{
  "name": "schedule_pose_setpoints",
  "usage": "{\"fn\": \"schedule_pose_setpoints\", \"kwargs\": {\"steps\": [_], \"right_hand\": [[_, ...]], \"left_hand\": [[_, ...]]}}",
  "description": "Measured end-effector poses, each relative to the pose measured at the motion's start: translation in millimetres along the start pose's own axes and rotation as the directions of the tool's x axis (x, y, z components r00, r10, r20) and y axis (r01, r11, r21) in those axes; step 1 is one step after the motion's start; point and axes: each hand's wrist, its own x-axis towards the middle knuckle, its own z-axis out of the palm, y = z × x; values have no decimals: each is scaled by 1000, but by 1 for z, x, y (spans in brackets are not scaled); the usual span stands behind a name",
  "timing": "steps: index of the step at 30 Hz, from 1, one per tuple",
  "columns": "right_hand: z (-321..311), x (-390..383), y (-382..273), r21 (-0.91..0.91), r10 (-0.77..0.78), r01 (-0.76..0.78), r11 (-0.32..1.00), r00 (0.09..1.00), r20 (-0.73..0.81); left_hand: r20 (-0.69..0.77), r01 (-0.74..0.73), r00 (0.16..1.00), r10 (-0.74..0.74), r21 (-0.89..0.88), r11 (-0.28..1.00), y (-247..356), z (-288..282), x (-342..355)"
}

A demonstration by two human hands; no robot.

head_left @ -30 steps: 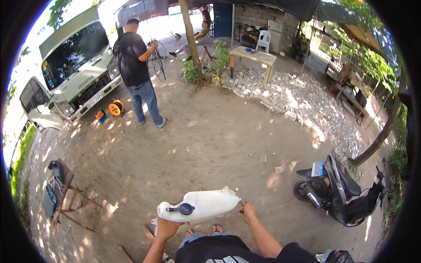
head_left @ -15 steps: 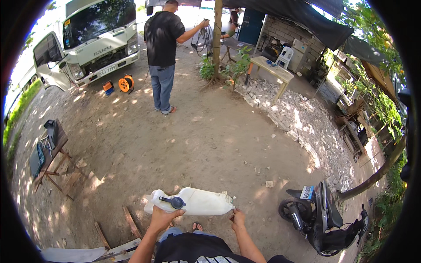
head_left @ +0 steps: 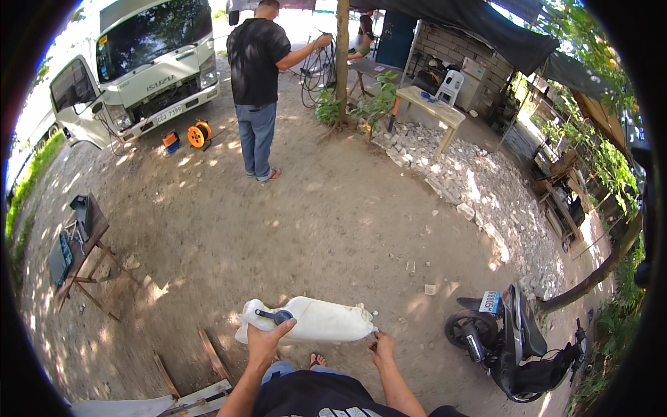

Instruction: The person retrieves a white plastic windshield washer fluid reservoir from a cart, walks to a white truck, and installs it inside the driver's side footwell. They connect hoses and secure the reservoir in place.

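Observation:
A white translucent plastic fluid reservoir (head_left: pixel 330 321) lies sideways in front of my body, above the ground. On its left part sits a dark cap (head_left: pixel 283 317) with a strap-like tab. My left hand (head_left: pixel 265 340) grips the reservoir's left end from below, the thumb lying against the cap. At the right end, my right hand (head_left: pixel 382 349) has its fingers pinched together at the lower corner, by a small outlet. What exactly those fingertips hold is too small to make out.
A motorcycle (head_left: pixel 511 340) stands at right, a small wooden table (head_left: pixel 87 240) with tools at left. Boards (head_left: pixel 214 354) lie near my feet. Farther off are a white truck (head_left: pixel 149 76), orange cable reel (head_left: pixel 199 134), rubble (head_left: pixel 458 181), and a person (head_left: pixel 257 76) holding coiled cables.
The reservoir and both hands have shifted slightly to the right. My left thumb has moved up onto the cap's edge. The person with the cables keeps nearly the same stance.

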Motion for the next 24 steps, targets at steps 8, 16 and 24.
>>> {"fn": "schedule_pose_setpoints", "kwargs": {"steps": [8, 16, 24], "right_hand": [[-2, 8, 11, 22, 11, -10, 1000, 998, -55], [2, 2, 8, 41, -1, 4, 999, 999, -55], [8, 1, 15, 29, 13, -12, 1000, 999, -30]], "left_hand": [[-48, -1, 999, 0, -19, 1000, 8, 11, 3], [-84, -34, 996, 33, -8, 999, 4, 14, 6], [-191, -6, 982, -11, -87, 996, -11, 4, 10]]}}
